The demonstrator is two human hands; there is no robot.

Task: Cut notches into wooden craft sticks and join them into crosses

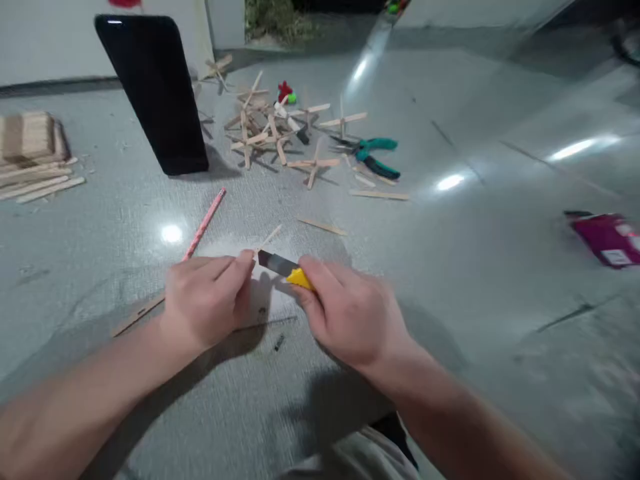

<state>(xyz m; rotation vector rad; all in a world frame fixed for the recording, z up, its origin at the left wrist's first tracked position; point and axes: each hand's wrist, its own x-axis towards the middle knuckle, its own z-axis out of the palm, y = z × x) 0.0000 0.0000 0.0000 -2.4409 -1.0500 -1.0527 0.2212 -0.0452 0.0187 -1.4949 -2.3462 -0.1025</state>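
My right hand (350, 310) is closed around a yellow utility knife (300, 278), its blade pointing left. The blade tip meets a thin wooden stick (271, 237) pinched in the fingers of my left hand (207, 297). Most of that stick is hidden by the fingers. Behind my left hand lies a pink pencil (205, 223), partly covered by it. A wooden strip (139, 316) with a slot pokes out under my left wrist. Another thin stick (321, 227) rests just beyond the knife.
A dark phone (155, 97) stands upright at the back left, beside stacked wooden sticks (30, 137). Several crossed-stick pieces (273, 130) lie piled at the back with a glue tube (287, 115). Teal pliers (375, 153) are right of them. A magenta packet (607, 239) lies far right.
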